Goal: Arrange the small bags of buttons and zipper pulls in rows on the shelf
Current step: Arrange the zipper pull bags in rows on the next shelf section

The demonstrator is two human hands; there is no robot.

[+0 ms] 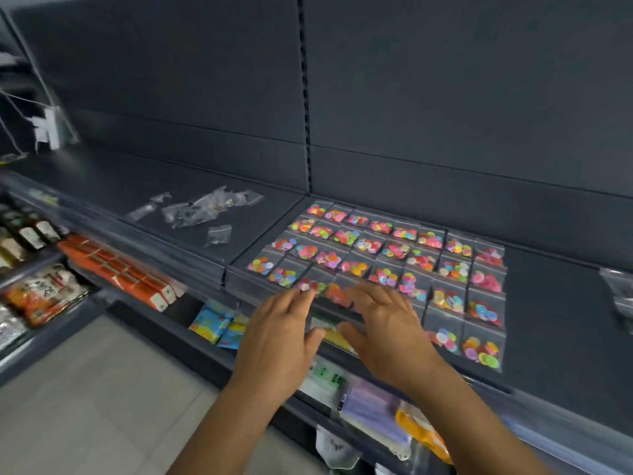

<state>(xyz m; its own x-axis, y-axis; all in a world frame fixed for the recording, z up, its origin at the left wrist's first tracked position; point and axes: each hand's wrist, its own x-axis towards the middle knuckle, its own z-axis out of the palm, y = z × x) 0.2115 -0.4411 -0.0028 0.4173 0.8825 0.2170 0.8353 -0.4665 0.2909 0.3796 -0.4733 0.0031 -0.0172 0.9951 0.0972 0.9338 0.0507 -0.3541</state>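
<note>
On the dark grey shelf (548,320) I keep both hands flat, fingers straight: left hand (277,334) and right hand (387,327) press front-row button bags (376,255). Most sit in tidy rows, bright discs showing. Farther left, clear zipper-pull bags (202,210) lie loose, unsorted.

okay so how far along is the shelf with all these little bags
Mostly done: the button bags lie in rows on the shelf. Both hands, left hand and right hand, are flat on the front row, adjusting it. Left: the loose clear bags lie unsorted.
</note>
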